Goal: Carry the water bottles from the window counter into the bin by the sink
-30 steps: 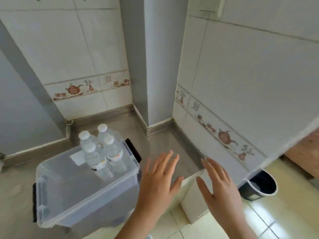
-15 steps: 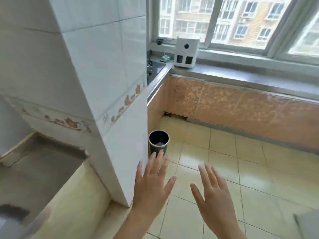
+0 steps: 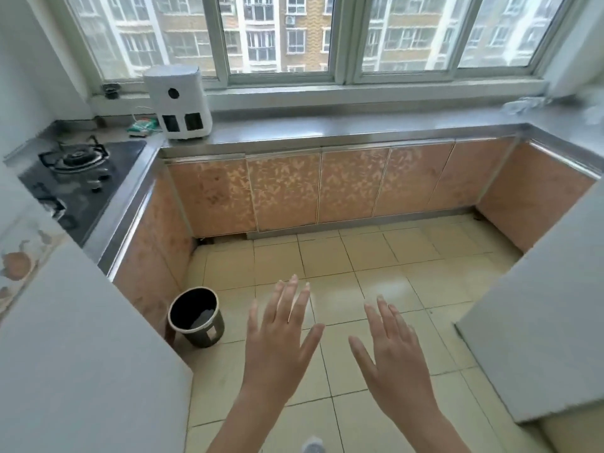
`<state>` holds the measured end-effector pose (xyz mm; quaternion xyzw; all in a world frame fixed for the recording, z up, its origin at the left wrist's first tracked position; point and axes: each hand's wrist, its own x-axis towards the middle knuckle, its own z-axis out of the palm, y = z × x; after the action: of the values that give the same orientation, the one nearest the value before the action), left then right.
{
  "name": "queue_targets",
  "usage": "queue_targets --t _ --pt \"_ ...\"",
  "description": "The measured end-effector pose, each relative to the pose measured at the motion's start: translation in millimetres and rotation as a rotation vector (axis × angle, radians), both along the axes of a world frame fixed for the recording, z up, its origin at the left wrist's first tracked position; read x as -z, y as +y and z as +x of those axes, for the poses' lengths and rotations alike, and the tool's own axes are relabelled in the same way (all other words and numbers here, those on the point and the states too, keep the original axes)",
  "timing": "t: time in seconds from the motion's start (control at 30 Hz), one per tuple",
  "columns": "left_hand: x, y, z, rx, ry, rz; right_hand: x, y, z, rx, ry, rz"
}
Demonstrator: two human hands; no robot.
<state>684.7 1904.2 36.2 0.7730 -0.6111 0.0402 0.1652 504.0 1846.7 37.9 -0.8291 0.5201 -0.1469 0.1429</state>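
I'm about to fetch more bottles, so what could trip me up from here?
The waste bin stands on the floor by the cabinet corner, left of your path; a foot could clip it. The bottles at the counter's far right look blurred and clear, easy to misjudge on reaching. Both the left hand and right hand are free, but carrying several at once risks dropping one.

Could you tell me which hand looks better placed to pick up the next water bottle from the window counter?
Probably the right hand. Both hands are open and empty, but the blurry clear things that may be bottles lie at the counter's far right end, on its side; the left hand is farther away.
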Motion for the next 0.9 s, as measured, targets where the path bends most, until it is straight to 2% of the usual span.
queue_targets --t 0.2,0.53,0.77,0.9 --pt "1 -127 23 0.128 0.001 -0.012 -13 -97 13 0.101 0.040 0.000" --pt "-4 -321 -4 0.295 -0.016 -0.064 -18 -257 -25 0.336 0.035 0.017" --pt "-4 -479 -40 0.332 -0.027 -0.074 -6 -408 -57 0.374 -0.037 0.028" --pt "-12 -570 -56 0.340 -0.058 -0.090 -18 -501 -72 0.357 -0.089 -0.046"
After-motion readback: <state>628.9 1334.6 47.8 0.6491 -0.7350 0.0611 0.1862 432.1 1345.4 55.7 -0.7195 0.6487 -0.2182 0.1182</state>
